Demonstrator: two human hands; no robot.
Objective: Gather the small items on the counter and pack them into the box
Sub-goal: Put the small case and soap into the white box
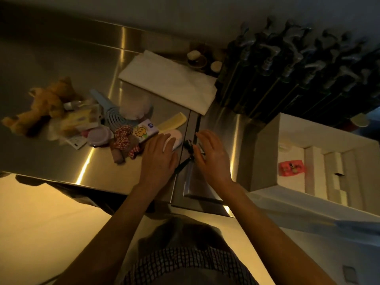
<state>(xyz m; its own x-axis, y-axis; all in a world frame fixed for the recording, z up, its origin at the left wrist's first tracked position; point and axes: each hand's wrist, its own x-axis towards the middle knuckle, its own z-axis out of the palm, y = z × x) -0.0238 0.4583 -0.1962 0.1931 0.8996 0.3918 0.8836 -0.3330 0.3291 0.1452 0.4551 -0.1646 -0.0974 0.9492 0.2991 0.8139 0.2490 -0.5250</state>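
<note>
Both hands are low over the shiny steel counter point(61, 64), near its front edge. The left hand point(159, 159) lies flat with the fingers spread, and its fingertips rest on a pale pink oval item point(176, 138); the hand does not grip it. The right hand point(213, 159) is just beside, bent over a small dark object with a thin black strap point(182, 167). I cannot tell if its fingers close on this object, because the palm hides them.

To the left of the hands the other small things lie in a loose heap: a red checked cloth piece point(125, 138), a white flat packet with a yellow cartoon figure point(145, 128), a cream plastic comb point(173, 121), a light blue hairbrush point(110, 112), a round pinkish lid point(99, 135) and a brown plush toy point(43, 105) at the far left. A folded white cloth point(168, 83) lies behind them.

The white cardboard box point(265, 153) stands open at the right, well apart from the heap. Inside it lie a small red packet point(291, 168) and white dividers point(333, 167). Dark bottles with pump heads point(287, 75) stand in rows behind the box
</note>
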